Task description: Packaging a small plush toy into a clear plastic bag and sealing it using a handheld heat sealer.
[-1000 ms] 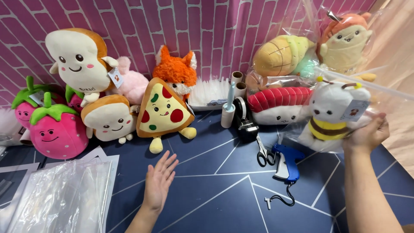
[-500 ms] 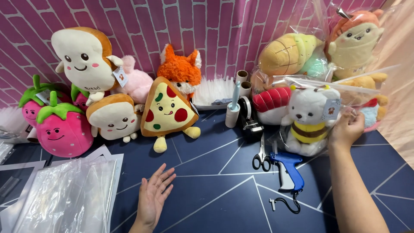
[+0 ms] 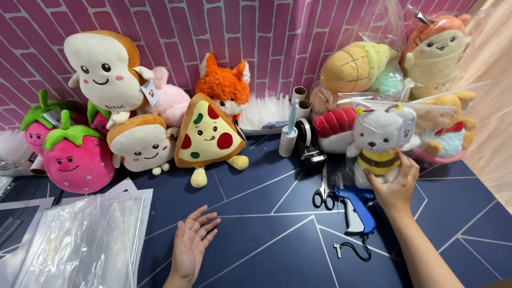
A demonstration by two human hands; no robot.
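Observation:
My right hand (image 3: pixel 396 184) grips the lower body of a white bee plush (image 3: pixel 380 141) wrapped in a clear bag, standing at the right of the dark blue table (image 3: pixel 266 224). My left hand (image 3: pixel 193 245) hovers palm up over the table's front, fingers spread, holding nothing. A pizza slice plush (image 3: pixel 209 136) stands behind it. A blue tagging gun (image 3: pixel 356 209) and scissors (image 3: pixel 322 192) lie just left of my right hand.
Strawberry (image 3: pixel 74 160), bread (image 3: pixel 105 66) and fox (image 3: pixel 224 85) plush toys line the pink brick wall. Bagged plush toys (image 3: pixel 362 66) pile at the back right. Clear plastic bags (image 3: pixel 80 240) lie at the front left. A tape dispenser (image 3: pixel 308 144) and cardboard rolls (image 3: pixel 290 136) stand mid-table.
My right hand has brought the bagged bee plush down and leftward, standing it by the tagging gun. My left hand drew back toward me and turned palm up.

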